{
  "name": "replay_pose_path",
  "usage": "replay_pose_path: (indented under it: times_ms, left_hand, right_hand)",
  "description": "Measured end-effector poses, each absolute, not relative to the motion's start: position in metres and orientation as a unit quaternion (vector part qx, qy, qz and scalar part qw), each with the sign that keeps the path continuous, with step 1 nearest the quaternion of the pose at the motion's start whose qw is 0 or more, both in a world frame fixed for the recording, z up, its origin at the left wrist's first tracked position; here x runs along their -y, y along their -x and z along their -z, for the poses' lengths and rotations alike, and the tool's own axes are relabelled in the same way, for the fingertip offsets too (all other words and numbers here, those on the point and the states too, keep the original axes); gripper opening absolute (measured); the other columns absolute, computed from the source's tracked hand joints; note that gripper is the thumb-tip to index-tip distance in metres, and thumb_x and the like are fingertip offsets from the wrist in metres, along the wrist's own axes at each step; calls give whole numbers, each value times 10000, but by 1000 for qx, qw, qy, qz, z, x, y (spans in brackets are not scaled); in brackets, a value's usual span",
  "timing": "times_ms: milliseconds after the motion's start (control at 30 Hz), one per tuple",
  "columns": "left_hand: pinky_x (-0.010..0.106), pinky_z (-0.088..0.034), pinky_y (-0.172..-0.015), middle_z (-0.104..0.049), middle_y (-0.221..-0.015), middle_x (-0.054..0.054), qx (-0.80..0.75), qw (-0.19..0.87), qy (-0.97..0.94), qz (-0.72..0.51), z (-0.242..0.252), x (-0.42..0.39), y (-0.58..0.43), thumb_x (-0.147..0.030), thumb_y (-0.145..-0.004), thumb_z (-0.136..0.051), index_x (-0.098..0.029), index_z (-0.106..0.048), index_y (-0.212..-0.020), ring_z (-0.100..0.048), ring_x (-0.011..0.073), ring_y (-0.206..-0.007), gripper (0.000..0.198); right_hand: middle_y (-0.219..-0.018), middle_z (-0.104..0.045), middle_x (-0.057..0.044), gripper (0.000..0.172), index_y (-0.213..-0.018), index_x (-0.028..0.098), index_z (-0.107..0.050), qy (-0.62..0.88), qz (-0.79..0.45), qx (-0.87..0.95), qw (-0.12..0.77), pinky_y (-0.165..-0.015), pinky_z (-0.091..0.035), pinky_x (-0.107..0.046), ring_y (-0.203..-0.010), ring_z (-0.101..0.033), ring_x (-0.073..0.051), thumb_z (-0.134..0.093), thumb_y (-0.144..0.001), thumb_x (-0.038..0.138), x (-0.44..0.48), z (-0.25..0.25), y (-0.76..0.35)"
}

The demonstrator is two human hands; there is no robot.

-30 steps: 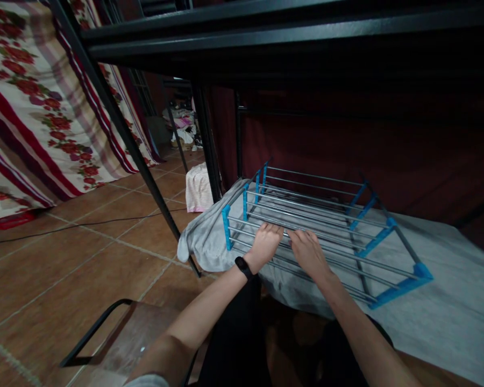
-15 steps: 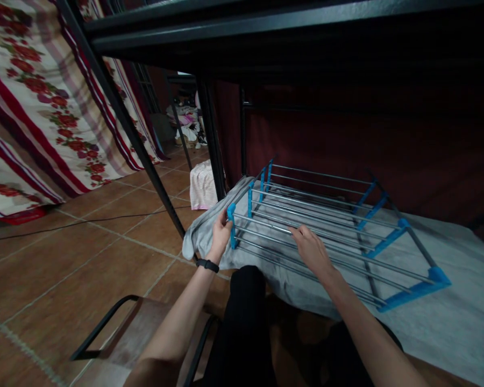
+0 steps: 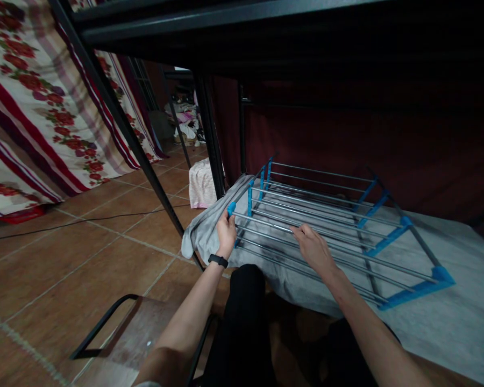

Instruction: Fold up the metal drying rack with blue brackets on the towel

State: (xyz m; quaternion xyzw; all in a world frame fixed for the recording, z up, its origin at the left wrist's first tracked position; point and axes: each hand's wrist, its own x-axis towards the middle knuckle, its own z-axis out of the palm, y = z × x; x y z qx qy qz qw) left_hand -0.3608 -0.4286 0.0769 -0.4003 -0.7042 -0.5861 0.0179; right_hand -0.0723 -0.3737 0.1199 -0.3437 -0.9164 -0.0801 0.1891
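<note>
A metal rack (image 3: 322, 207) with silvery rods and blue plastic end brackets lies lengthwise on a grey bed sheet (image 3: 447, 322). My left hand (image 3: 226, 235), a black band on its wrist, grips the near left blue bracket (image 3: 231, 208). The fingers wrap around that corner and hide part of it. My right hand (image 3: 312, 247) is closed on one of the front rods, around the rod's middle. At the right end, the blue brackets (image 3: 417, 287) rest untouched above the sheet.
A black bed frame post (image 3: 125, 129) slants down on the left, with a dark upper bunk rail (image 3: 234, 24) overhead. A chair (image 3: 133, 328) stands at lower left on the tiled floor (image 3: 84, 263). A floral curtain (image 3: 52, 107) hangs at far left; a cable (image 3: 105, 217) crosses the tiles.
My left hand has shifted slightly right and now covers more of the near left bracket. My right hand stays on the rod, nearly unmoved.
</note>
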Motion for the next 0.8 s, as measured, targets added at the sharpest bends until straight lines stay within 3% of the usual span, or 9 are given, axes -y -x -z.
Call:
replay_pose_path:
  times_ms: [233, 433, 800]
  left_hand:
    - [359, -475, -946, -710, -1090, 89, 725, 18, 391, 566, -79, 430, 353, -240, -897, -461, -165, -622, -1141, -650, 244, -1015, 302]
    - [367, -483, -899, -708, -1063, 133, 753, 34, 393, 527, -79, 436, 346, -268, -928, -430, -137, -593, -1187, -664, 259, -961, 333]
    - [356, -494, -897, -708, -1049, 114, 733, 29, 420, 534, -76, 442, 344, -353, -967, -351, -157, -586, -1216, -658, 239, -975, 395]
  right_hand:
    - [-937, -608, -53, 409, -1292, 247, -576, 340, 77, 916, 197, -737, -404, -267, -833, -580, -181, -408, -939, 125, 373, -118, 68]
    - [-938, -601, -51, 419, -1297, 251, -579, 351, 74, 914, 192, -748, -399, -268, -848, -572, -182, -397, -942, 123, 371, -117, 66]
    - [-959, -584, -59, 416, -1295, 231, -575, 338, 83, 918, 191, -796, -404, -277, -866, -552, -187, -405, -941, 93, 370, -110, 65]
